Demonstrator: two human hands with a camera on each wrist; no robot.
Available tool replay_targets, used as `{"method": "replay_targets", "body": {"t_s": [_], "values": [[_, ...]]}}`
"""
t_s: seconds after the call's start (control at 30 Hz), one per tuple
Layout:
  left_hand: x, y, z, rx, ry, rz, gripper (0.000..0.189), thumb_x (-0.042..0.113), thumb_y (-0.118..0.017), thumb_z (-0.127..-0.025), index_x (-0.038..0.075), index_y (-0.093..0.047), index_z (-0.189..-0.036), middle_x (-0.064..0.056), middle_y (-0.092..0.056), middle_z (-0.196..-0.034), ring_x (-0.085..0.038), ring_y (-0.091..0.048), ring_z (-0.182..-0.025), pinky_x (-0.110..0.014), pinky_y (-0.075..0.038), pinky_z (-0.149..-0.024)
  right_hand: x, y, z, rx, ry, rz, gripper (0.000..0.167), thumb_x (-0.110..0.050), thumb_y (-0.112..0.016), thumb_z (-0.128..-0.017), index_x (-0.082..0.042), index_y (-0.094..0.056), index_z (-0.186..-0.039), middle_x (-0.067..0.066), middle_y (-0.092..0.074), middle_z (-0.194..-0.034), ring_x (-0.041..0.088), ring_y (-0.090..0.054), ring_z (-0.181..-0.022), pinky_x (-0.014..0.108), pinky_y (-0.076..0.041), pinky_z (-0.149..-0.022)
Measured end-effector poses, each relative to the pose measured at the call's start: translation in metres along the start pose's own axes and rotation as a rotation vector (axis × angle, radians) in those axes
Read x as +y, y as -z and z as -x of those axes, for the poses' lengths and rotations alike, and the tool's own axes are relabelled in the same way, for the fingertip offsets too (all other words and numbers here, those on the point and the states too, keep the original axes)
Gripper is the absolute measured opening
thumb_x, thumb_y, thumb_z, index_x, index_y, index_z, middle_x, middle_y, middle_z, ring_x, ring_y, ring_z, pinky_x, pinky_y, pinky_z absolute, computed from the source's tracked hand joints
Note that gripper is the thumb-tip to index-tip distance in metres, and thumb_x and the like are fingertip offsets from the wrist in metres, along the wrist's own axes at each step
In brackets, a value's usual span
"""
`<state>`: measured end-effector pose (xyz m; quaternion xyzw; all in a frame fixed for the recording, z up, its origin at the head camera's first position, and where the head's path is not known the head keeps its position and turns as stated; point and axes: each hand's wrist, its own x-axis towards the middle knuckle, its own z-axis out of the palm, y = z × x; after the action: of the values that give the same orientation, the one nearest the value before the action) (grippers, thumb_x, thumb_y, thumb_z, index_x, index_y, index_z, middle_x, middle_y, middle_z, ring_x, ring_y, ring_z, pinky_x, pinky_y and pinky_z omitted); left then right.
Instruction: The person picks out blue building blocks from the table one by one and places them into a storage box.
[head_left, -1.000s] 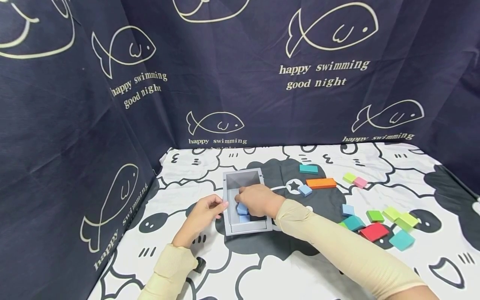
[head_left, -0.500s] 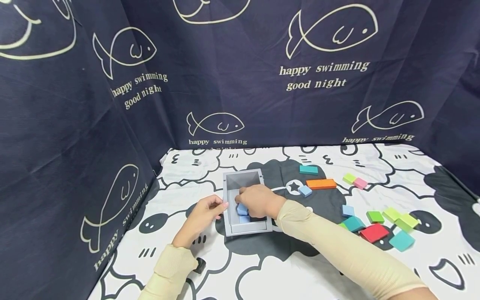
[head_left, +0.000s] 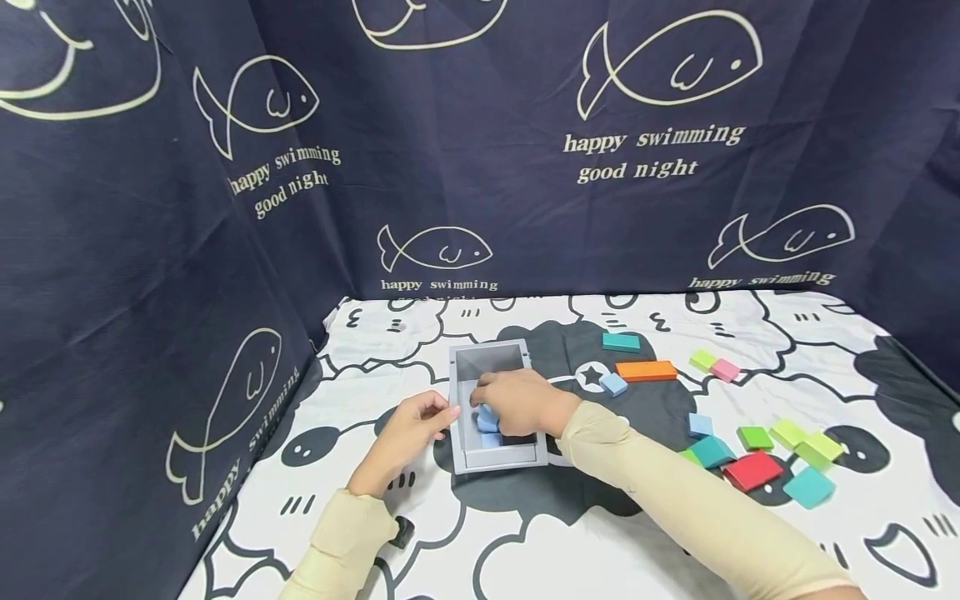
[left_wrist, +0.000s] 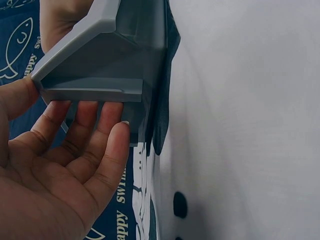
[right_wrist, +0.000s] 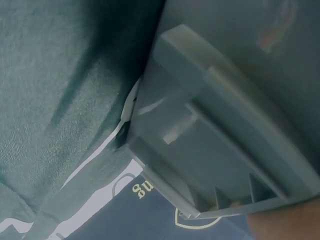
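A grey open box point(head_left: 462, 460) lies on the patterned cloth in the head view. My left hand point(head_left: 411, 427) pinches its left rim; in the left wrist view the thumb point(left_wrist: 20, 95) is on the rim's corner and the fingers point(left_wrist: 107, 145) are below the ledge. Inside the box, my right hand point(head_left: 517, 402) reaches down with curled fingers around a tilted light blue block point(head_left: 487, 418); its fingertips are partly hidden. Another light blue block point(head_left: 492, 440) lies nearer the box's front wall. The right wrist view shows the ribbed outer side of the box point(right_wrist: 200, 145).
Right of the box lie a light blue block point(head_left: 613, 383), an orange bar point(head_left: 647, 371) and a teal block point(head_left: 621, 342). Farther right are a pink block point(head_left: 725, 370), a red block point(head_left: 753, 471) and several green and teal ones. A dark blue curtain point(head_left: 525, 208) encloses the back and left.
The head view has shifted slightly. Both hands, the box and the blocks keep nearly the same places relative to each other.
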<state>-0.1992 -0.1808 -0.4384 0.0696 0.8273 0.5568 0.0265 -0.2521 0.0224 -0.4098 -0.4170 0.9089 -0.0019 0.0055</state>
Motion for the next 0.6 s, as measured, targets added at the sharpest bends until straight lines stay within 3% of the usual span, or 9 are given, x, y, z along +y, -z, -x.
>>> {"method": "replay_targets", "body": {"t_s": [0.2, 0.6], "values": [[0.0, -0.001, 0.0, -0.005, 0.0, 0.002, 0.016, 0.017, -0.067, -0.095, 0.002, -0.063, -0.091, -0.002, -0.06, -0.082, -0.027, -0.061, -0.084, -0.036, -0.056, -0.073, 0.002, 0.004, 0.002, -0.016, 0.026, -0.072, 0.054, 0.001, -0.069, -0.075, -0.023, -0.068, -0.124, -0.004, -0.061, -0.125, 0.015, -0.061, -0.111, 0.038, -0.056, -0.08], [0.0, -0.001, 0.0, -0.01, -0.003, 0.0, 0.018, 0.019, -0.069, -0.095, 0.002, -0.062, -0.091, -0.002, -0.059, -0.081, -0.026, -0.06, -0.083, -0.037, -0.055, -0.073, 0.007, 0.022, 0.016, 0.013, 0.112, -0.237, 0.065, 0.01, -0.06, -0.072, -0.018, -0.063, -0.131, 0.001, -0.055, -0.136, 0.02, -0.051, -0.127, 0.039, -0.052, -0.095]]}}
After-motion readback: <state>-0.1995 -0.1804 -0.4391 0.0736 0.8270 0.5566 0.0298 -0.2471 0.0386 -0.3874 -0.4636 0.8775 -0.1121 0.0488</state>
